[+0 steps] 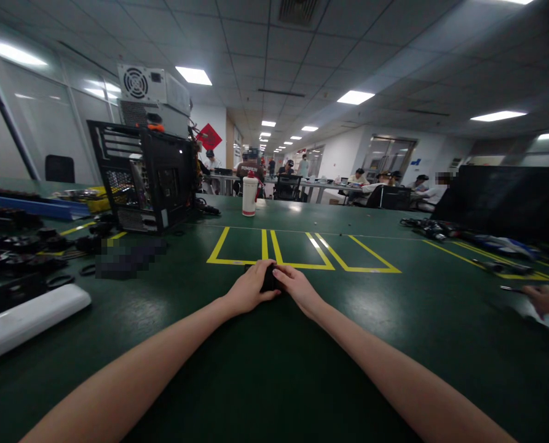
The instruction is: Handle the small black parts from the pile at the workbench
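Observation:
A small black object (269, 282) is between my two hands, just in front of the yellow tape on the green table (274, 363). My left hand (252, 288) is wrapped round its left side, with the thumb along the near edge. From the right, my right hand (297, 287) grips it with the fingertips at its top. Most of the object is covered by my fingers, so its kind cannot be made out. Yellow tape outlines (297, 267) lie right beyond my hands.
An open black computer case (152, 178) with power supplies (152, 86) on top stands left. A white bottle (249, 195) stands beyond the tape. A long white object (34, 320) and black parts lie left. At right are a dark monitor (505, 203) and another person's hand (546, 300).

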The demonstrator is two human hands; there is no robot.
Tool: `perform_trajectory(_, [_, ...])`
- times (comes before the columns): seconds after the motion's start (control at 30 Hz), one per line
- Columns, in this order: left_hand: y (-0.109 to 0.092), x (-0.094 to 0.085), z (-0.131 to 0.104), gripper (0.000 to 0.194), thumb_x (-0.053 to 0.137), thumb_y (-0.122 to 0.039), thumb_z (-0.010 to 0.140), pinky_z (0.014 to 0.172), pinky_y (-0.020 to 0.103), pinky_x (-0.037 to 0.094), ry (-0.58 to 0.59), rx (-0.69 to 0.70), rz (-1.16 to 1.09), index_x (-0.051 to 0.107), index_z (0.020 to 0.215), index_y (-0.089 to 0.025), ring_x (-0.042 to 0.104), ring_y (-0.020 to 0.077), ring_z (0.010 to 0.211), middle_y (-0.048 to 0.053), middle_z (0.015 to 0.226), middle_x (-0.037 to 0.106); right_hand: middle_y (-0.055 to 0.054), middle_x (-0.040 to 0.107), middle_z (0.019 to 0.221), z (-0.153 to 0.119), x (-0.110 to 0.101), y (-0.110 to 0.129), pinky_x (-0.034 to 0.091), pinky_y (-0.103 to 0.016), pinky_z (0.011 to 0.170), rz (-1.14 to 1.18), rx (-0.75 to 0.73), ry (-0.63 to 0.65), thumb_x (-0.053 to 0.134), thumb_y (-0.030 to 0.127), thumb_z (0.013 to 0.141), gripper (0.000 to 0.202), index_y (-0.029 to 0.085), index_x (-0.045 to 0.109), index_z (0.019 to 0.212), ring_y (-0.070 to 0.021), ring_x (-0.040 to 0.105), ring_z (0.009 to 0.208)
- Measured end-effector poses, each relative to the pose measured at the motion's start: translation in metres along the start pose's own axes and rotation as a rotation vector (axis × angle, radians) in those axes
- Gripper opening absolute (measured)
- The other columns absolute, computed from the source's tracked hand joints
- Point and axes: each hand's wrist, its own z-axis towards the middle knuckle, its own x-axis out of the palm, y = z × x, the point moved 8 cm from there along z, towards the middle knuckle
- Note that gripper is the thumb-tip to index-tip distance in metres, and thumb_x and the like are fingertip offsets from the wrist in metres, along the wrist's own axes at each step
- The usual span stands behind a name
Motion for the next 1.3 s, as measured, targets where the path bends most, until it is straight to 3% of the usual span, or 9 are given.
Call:
perform_trajectory(0.27, [-0.002,-0.002,-0.001,0.059,0.061,-0.033,0.069,0.091,0.040,0.036,0.012,0.000,-0.015,0.029,0.117,-0.020,0.042,0.0236,0.109,0.008,0.116,0.042,-0.003,0.055,0.103,-0.011,0.005,0.008,0.036,-0.034,0.088,0.083,0.005,0.115,0.062,0.025,0.065,0.034,0.022,0.053,0.097,-0.0163,0.049,0.099])
perform_trajectory(0.53, [-0.002,-0.002,-0.001,0.060,0.060,-0.032,0.069,0.091,0.041,0.037,0.019,-0.019,-0.008,0.028,0.119,-0.021,0.042,0.0239,0.109,0.009,0.118,0.041,-0.004,0.059,0.090,-0.002,-0.001,-0.001,0.041,-0.034,0.080,0.057,0.001,-0.024,0.058,0.037,0.067,0.030,0.018,0.056,0.090,-0.0173,0.053,0.087])
perform_trajectory(0.67, [-0.002,-0.002,-0.001,0.060,0.060,-0.032,0.069,0.091,0.041,0.036,0.015,-0.022,-0.013,0.028,0.119,-0.021,0.041,0.0242,0.110,0.008,0.118,0.041,-0.005,0.059,0.092,0.000,-0.002,-0.004,0.040,-0.036,0.082,0.071,0.045,0.006,0.059,0.036,0.067,0.031,0.018,0.056,0.092,-0.0183,0.053,0.090])
perform_trajectory(0.93, [0.001,-0.002,-0.001,0.056,0.061,-0.030,0.068,0.089,0.041,0.038,-0.005,-0.023,-0.048,0.031,0.115,-0.022,0.045,0.0234,0.105,0.007,0.115,0.043,-0.002,0.055,0.102,-0.016,0.006,0.019,0.036,-0.035,0.091,0.056,-0.053,0.116,0.063,0.019,0.063,0.032,0.022,0.053,0.093,-0.0160,0.051,0.097])
perform_trajectory(1.17, [0.002,-0.001,0.000,0.061,0.061,-0.033,0.068,0.090,0.041,0.037,0.001,-0.028,-0.036,0.029,0.118,-0.022,0.043,0.0241,0.108,0.008,0.117,0.042,-0.001,0.057,0.092,-0.016,0.003,0.021,0.040,-0.033,0.085,0.016,-0.106,-0.011,0.059,0.029,0.067,0.020,0.020,0.054,0.084,-0.0165,0.053,0.093])
perform_trajectory(1.3, [0.002,-0.001,0.000,0.060,0.060,-0.034,0.069,0.091,0.041,0.036,0.003,-0.025,-0.026,0.029,0.118,-0.021,0.042,0.0238,0.109,0.008,0.117,0.042,-0.002,0.058,0.092,-0.010,0.000,0.017,0.039,-0.034,0.084,-0.031,-0.087,-0.050,0.060,0.031,0.066,0.024,0.020,0.054,0.087,-0.0170,0.053,0.092])
